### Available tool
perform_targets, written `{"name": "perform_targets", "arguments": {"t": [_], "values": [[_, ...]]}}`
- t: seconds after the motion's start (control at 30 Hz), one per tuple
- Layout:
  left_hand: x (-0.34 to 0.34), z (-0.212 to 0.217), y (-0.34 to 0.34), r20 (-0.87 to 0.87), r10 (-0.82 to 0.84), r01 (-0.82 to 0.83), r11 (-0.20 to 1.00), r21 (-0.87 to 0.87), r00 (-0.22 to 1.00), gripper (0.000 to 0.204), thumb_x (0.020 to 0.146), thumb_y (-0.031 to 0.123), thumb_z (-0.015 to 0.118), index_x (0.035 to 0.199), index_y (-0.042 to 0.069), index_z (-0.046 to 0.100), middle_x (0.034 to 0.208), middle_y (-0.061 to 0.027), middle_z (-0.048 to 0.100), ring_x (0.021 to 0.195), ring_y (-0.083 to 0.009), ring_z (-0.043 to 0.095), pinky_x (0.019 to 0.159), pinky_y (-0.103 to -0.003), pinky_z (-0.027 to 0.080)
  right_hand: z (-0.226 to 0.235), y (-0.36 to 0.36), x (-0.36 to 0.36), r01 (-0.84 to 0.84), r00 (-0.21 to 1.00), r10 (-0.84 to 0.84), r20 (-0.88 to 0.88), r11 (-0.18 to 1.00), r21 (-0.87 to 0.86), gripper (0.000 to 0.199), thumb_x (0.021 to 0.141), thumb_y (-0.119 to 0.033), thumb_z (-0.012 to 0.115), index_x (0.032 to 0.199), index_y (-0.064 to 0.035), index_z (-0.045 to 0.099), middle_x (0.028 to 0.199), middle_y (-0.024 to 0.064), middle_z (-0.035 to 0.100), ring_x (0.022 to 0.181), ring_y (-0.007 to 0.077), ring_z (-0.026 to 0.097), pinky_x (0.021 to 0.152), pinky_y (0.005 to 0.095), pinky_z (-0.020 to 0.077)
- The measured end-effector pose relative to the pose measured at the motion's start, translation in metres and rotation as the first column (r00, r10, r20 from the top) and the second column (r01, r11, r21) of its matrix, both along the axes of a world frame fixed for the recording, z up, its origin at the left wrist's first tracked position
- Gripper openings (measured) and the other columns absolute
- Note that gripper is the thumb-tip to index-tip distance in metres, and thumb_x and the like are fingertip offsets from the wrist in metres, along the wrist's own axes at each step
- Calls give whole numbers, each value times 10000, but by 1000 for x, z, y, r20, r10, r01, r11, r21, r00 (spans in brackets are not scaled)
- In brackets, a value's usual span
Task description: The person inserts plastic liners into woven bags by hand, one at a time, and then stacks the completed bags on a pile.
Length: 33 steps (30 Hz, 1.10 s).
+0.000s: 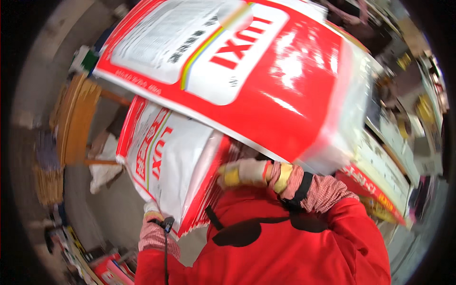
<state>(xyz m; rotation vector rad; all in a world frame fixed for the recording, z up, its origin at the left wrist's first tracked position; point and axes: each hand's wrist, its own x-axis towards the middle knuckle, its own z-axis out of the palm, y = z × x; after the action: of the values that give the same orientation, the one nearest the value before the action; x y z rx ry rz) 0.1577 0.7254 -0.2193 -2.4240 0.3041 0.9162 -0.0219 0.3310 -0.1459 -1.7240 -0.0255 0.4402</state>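
Grey floor (107, 216) lies at eight o'clock as your left hand's (153, 216) fingers seemingly pinch the lower red-and-white bags (183, 147) near nine, your right hand's (244, 173) closure untellable, apparently steadying them beneath twelve o'clock's larger bags (289, 95), which likely calls for even support next.

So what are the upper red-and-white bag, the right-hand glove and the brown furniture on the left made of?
Upper bag: apparently plastic film, glossy, given the bright highlights across its red part.
Right-hand glove: probably fabric, matte, with no shine; blur hides any weave.
Brown furniture: likely wood, smooth, judging by its warm colour and streaks, though laminate is possible.
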Motion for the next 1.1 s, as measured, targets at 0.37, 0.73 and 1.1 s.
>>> {"name": "perform_targets", "arguments": {"t": [0.37, 0.73, 1.1], "values": [[-41, 159, -308, 39, 82, 59, -258, -964, 996, 367, 757, 139, 618, 1080, -8, 525, 1298, -176, 382, 1174, -303, 384, 970, -374, 310, 104, -50, -97, 92, 994, -103, -45, 974, -205, 279, 819, -338, 534, 1011, -152, 614, 897, 48, 645, 848, 220, 608, 763, 315, 450], [-163, 154, -473, 772, -320, 621, -462, -634, 549, 84, 664, 80, 592, 718, 27, 555, 920, -136, 602, 862, -294, 560, 751, -396, 436, 110, -105, -165, 968, 193, -977, 89, 204, 148, 129, 796, -110, 547, 884, -39, 610, 780, 78, 634, 751, 157, 612, 638, 261, 469], [-153, 189, -469, -73, -367, -150, -187, -971, 927, 252, 814, 153, 597, 992, -22, 565, 858, -30, 578, 770, -91, 538, 677, -243, 445, 108, -150, -108, 795, 569, -606, 555, 234, -559, 296, 711, -381, 597, 841, -122, 655, 966, 103, 609, 911, 281, 557, 766, 393, 458]]}}
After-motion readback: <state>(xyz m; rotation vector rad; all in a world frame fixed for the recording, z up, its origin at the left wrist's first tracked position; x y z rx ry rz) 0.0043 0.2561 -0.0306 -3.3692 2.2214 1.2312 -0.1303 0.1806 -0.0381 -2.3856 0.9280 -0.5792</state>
